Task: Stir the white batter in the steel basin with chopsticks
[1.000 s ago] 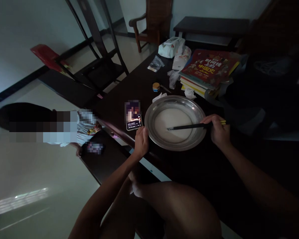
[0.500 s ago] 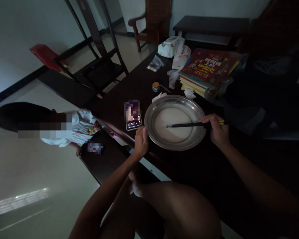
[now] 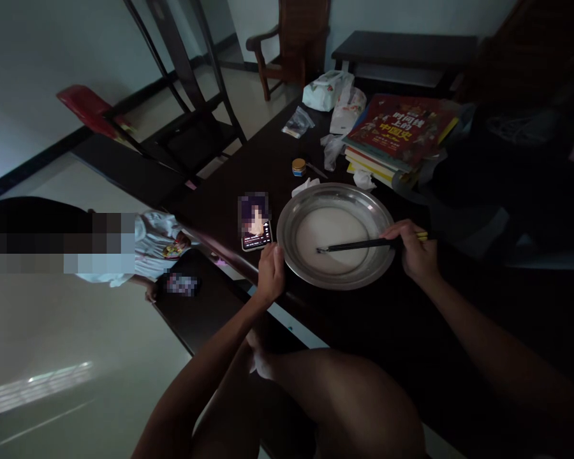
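A wide metal basin (image 3: 291, 261) stands on the dark table, with a milky white liquid (image 3: 332, 229) in its bottom. My left hand (image 3: 271, 273) is closed at the basin's left rim, thumb against the edge; its other fingertips are partly hidden. Black chopsticks with yellow ends (image 3: 356, 244) are held together in my right hand (image 3: 415, 252), over the basin's right rim. Their tips reach into the white liquid left of its middle. Just left of the basin lies a phone (image 3: 257, 241) with its screen lit.
Beyond the basin are crumpled tissue (image 3: 363, 179), a small jar (image 3: 299, 167), plastic bags (image 3: 333, 145) and a stack of books (image 3: 395, 131). A tissue pack (image 3: 328, 90) sits at the table's far end. At the left, a person (image 3: 160, 239) is beside a dark bench (image 3: 205, 312) with another phone (image 3: 182, 284).
The chopstick tips have shifted slightly left and toward me in the liquid, my right hand moving a little with them. My left hand and the basin stay put. The person's head has moved left.
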Demonstrator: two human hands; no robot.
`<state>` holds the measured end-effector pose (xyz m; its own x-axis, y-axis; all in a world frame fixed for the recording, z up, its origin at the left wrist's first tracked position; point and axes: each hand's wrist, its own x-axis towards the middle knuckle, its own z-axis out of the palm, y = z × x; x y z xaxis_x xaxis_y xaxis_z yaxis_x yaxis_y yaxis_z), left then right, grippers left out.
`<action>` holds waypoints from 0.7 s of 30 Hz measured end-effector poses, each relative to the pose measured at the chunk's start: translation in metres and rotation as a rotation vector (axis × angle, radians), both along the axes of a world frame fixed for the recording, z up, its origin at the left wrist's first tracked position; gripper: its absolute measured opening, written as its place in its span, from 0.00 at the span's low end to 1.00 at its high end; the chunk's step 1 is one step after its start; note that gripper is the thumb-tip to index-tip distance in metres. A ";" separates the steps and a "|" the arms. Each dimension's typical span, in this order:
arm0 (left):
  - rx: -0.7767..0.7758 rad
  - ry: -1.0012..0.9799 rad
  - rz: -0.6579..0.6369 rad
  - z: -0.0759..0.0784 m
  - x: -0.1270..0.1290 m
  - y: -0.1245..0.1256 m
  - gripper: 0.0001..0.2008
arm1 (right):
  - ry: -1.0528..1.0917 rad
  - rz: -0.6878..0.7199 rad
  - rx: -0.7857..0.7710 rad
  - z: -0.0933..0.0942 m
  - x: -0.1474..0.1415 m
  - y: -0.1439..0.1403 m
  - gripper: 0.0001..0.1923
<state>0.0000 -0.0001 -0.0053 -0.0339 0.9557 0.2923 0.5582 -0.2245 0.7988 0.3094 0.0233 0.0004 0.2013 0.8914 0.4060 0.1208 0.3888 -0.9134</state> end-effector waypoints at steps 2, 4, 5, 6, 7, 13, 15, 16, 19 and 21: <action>0.007 0.002 -0.002 0.000 0.000 0.000 0.33 | -0.002 -0.019 0.011 0.000 0.000 0.000 0.21; 0.009 0.002 -0.003 0.000 0.000 0.000 0.33 | 0.028 -0.046 0.019 -0.001 0.000 0.001 0.22; 0.008 0.003 -0.002 0.000 0.000 0.000 0.33 | 0.041 -0.049 0.019 -0.001 0.000 0.001 0.22; 0.008 0.004 0.000 0.001 0.000 0.000 0.33 | 0.046 -0.044 0.017 -0.001 0.000 0.001 0.23; 0.007 0.006 0.003 0.001 0.000 0.000 0.33 | 0.042 -0.031 0.013 -0.001 0.000 0.002 0.23; 0.014 0.021 0.007 0.000 0.001 0.001 0.33 | 0.025 -0.033 0.008 -0.001 0.000 0.001 0.22; 0.016 0.026 0.008 0.001 0.000 0.001 0.33 | 0.041 -0.021 0.002 -0.002 0.000 0.001 0.23; 0.016 0.027 0.009 0.001 0.000 0.001 0.33 | 0.038 -0.007 0.002 -0.002 0.000 0.001 0.22; 0.012 0.026 0.011 0.001 0.000 0.001 0.33 | 0.004 0.010 0.010 -0.002 0.000 0.001 0.21; 0.010 0.022 0.007 0.001 0.000 0.001 0.33 | 0.014 -0.019 0.025 -0.002 0.000 0.001 0.22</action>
<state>0.0005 0.0009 -0.0041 -0.0337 0.9527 0.3021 0.5769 -0.2283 0.7843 0.3093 0.0248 -0.0013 0.2241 0.8768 0.4255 0.1162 0.4094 -0.9049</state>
